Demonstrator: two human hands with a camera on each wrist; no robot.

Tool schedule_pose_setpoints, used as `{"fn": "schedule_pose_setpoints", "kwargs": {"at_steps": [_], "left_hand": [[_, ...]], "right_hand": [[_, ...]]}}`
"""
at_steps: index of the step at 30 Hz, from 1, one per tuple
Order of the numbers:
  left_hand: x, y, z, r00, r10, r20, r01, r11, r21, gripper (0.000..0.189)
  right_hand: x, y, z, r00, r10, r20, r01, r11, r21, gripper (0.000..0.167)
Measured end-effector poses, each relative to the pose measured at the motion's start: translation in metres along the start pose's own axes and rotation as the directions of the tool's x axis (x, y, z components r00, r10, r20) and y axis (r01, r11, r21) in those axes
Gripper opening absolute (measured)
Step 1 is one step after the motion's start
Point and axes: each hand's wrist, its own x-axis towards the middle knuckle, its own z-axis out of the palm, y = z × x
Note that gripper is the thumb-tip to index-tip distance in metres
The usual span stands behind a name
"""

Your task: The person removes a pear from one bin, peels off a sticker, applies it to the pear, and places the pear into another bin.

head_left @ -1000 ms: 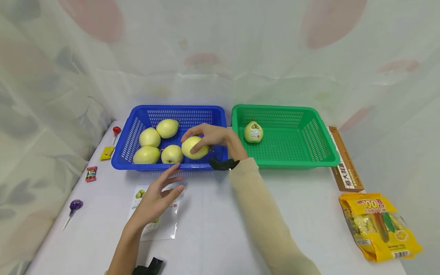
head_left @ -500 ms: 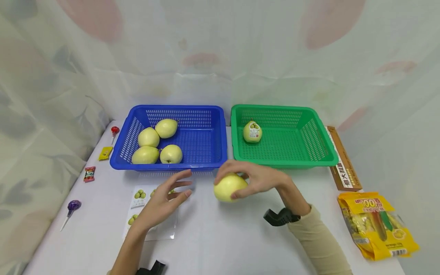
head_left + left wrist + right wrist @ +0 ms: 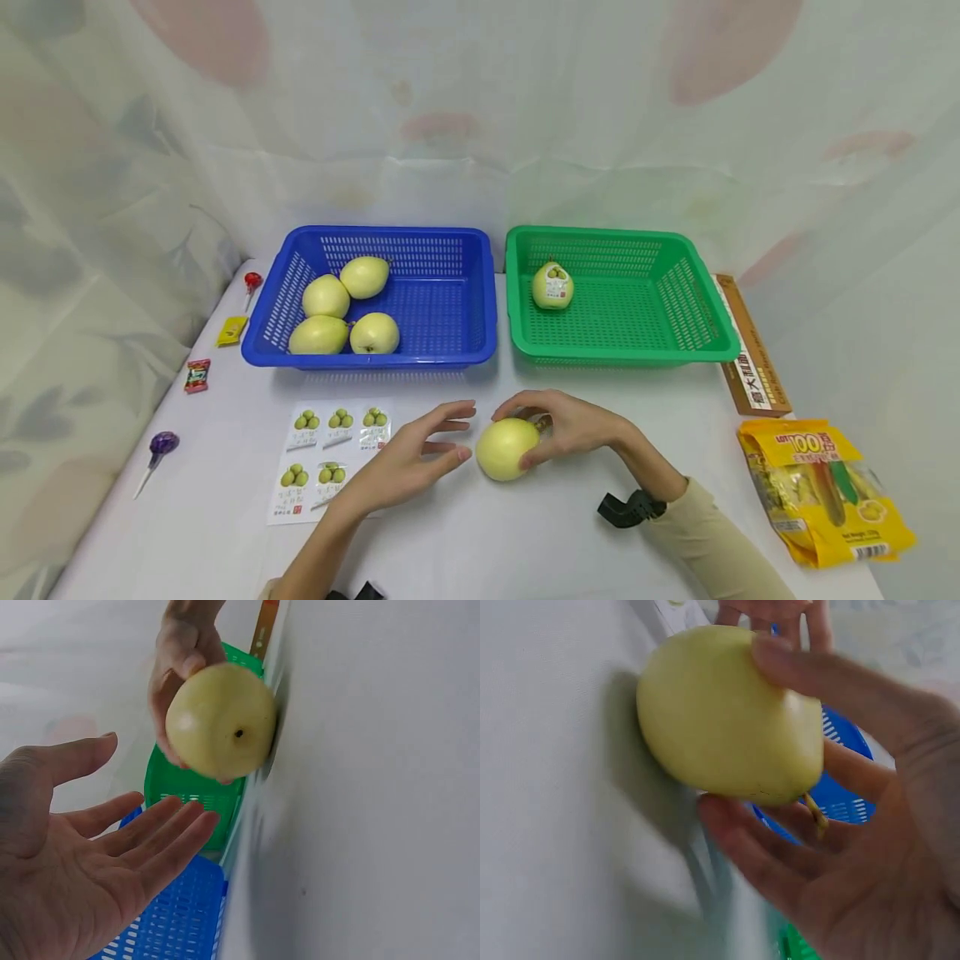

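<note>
A pale yellow-green pear (image 3: 504,450) lies on its side close over the white table, with my right hand (image 3: 572,427) gripping it at the stem end. The right wrist view shows the thumb and fingers around the pear (image 3: 724,712), its stem towards the palm. My left hand (image 3: 412,458) has its fingers spread, palm facing the pear and apart from it; the left wrist view shows this hand (image 3: 97,855) holding nothing. Partly under the left forearm lies a sheet of pear stickers (image 3: 318,442). Several pears (image 3: 326,297) sit in the blue basket (image 3: 442,360).
The green basket (image 3: 630,354) beside the blue one holds one pear (image 3: 552,286) bearing a sticker. Right of it are a brown box (image 3: 753,350) and a yellow candy bag (image 3: 825,492). Along the left edge lie two lollipops (image 3: 161,446) and two small wrapped candies (image 3: 197,375).
My right hand has lifted a pear out of the blue basket and brought it to the table in front. My left hand has moved right, towards that pear, uncovering more of the sticker sheet.
</note>
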Motion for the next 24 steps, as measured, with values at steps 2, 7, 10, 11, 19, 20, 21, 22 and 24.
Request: {"fn": "schedule_pose_setpoints", "kwargs": {"at_steps": [2,7,10,11,19,20,21,22,24], "left_hand": [[0.002,-0.001,0.003,1.000,0.009,0.014,-0.009,1.000,0.001,0.064],[0.003,-0.001,0.005,1.000,0.001,0.027,-0.002,1.000,0.008,0.066],[0.002,-0.001,0.004,1.000,-0.014,0.021,0.014,1.000,0.017,0.066],[0.002,-0.001,0.004,1.000,-0.021,0.018,0.020,1.000,0.022,0.066],[0.000,-0.002,0.002,0.999,-0.041,0.022,0.040,0.999,0.032,0.065],[0.000,-0.002,0.002,0.999,-0.040,0.024,0.039,0.999,0.032,0.065],[0.000,-0.002,0.002,0.999,-0.040,0.026,0.039,0.999,0.033,0.065],[0.000,-0.002,0.002,0.999,-0.040,0.026,0.039,0.999,0.034,0.065],[0.000,-0.001,0.002,0.999,-0.043,0.026,0.042,0.999,0.034,0.065]], "right_hand": [[-0.001,0.001,-0.001,0.999,-0.011,-0.044,0.013,0.999,0.043,0.062],[-0.003,0.004,0.001,0.995,-0.010,-0.104,0.024,0.991,0.135,0.067],[-0.006,0.007,0.003,0.993,-0.010,-0.118,0.030,0.986,0.165,0.068],[-0.006,0.007,0.004,0.992,-0.016,-0.125,0.037,0.985,0.169,0.065],[-0.013,0.005,0.011,0.988,-0.040,-0.147,0.065,0.983,0.169,0.049],[-0.013,0.005,0.012,0.988,-0.040,-0.148,0.065,0.984,0.164,0.050],[-0.013,0.004,0.013,0.988,-0.039,-0.149,0.063,0.985,0.161,0.051],[-0.014,0.004,0.014,0.988,-0.037,-0.151,0.061,0.986,0.157,0.052],[-0.015,0.003,0.014,0.987,-0.039,-0.154,0.061,0.988,0.144,0.053]]}}
